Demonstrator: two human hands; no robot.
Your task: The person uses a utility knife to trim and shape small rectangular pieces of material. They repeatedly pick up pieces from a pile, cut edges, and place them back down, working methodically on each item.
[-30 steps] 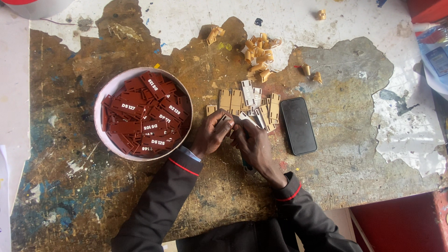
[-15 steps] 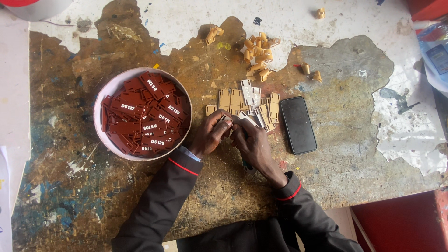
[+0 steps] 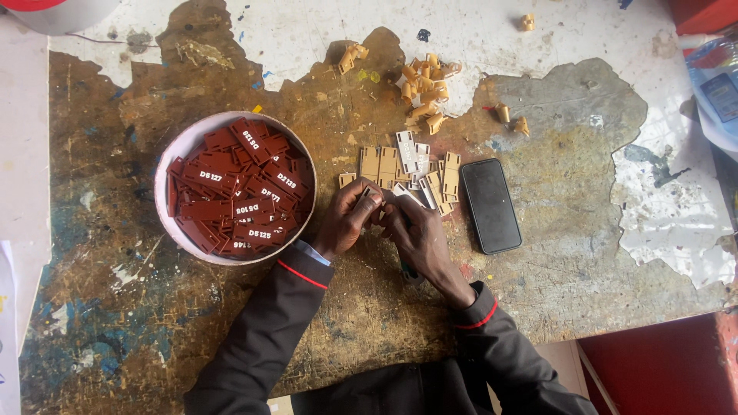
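My left hand [image 3: 347,223] and my right hand [image 3: 415,234] meet near the middle of the worn table, fingers pinched together on a small tan plastic tag [image 3: 371,197]. Just beyond my fingers lies a cluster of flat tan tags [image 3: 407,169]. To the left of my left hand stands a round white bowl [image 3: 171,167] filled with several dark red tags [image 3: 238,192] bearing white markings. How the small tag is shared between the two hands is partly hidden by my fingers.
A black phone [image 3: 490,205] lies flat to the right of my hands. Small tan plastic offcuts [image 3: 423,84] are scattered at the far side. The table top [image 3: 561,269] is scarred, with peeling white paint. A blue-and-white packet [image 3: 719,92] sits at the right edge.
My hands stay in the same spot; the fingers shift slightly on the small tan tag. Nothing else has moved.
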